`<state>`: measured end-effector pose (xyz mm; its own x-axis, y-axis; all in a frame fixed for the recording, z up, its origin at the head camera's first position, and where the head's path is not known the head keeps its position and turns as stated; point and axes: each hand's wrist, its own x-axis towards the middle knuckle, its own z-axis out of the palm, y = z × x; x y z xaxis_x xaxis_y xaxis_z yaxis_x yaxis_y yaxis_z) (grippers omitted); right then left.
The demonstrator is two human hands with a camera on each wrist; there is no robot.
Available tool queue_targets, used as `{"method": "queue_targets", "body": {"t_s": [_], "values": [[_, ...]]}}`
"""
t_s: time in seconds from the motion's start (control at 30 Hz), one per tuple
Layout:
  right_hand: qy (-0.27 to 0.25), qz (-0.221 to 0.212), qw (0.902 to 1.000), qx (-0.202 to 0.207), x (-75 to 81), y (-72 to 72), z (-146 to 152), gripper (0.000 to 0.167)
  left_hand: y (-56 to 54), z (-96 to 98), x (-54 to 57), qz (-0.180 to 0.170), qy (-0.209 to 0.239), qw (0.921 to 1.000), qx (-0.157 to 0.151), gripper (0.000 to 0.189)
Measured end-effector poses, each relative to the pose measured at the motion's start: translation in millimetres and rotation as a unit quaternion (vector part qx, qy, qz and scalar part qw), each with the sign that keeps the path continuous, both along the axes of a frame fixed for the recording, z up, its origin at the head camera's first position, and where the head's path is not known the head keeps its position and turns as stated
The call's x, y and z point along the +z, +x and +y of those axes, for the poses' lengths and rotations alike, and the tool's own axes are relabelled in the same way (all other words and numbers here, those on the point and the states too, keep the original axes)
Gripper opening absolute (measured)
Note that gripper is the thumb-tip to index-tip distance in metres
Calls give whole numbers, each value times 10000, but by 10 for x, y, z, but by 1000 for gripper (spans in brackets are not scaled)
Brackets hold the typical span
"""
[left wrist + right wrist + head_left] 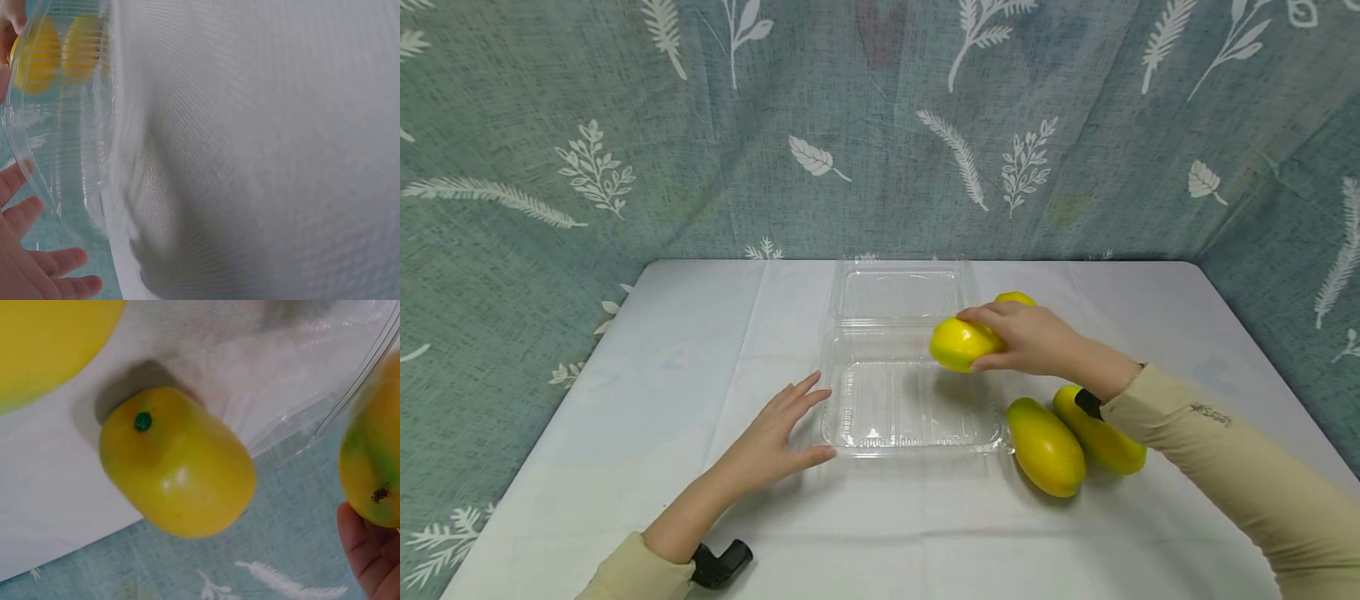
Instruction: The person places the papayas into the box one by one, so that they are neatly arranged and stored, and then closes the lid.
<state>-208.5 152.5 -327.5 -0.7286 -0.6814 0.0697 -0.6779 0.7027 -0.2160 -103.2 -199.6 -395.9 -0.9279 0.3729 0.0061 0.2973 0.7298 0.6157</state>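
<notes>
Gripping one yellow mango [958,344] over the clear container [880,408], right side: right hand [1041,337], fingers curled round one end. Left hand [775,437]: fingers spread by the opposite edge, perhaps for steadying. Lid [902,293]: laid back, leaving access.

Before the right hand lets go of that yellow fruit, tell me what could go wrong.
The right hand holds the yellow fruit above the clear container; its smooth, shiny skin might slip, and a drop could dent the thin plastic.

The left hand is open at the container's left side, not gripping it, so a bump could shift it.

In the head view, the right sleeve overlaps a rounded fruit; brushing it might set it rolling.
</notes>
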Motion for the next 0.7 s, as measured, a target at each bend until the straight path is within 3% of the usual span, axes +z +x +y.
{"method": "queue_targets", "body": {"t_s": [0.43,0.7], "values": [[69,248,9994,229,-81,-9,-140,64,-7,-5,-4,57,36,10000,-10,71],[25,737,9946,731,-121,-11,-215,61,-1,-4,-7,48,40,10000,-13,70]]}}
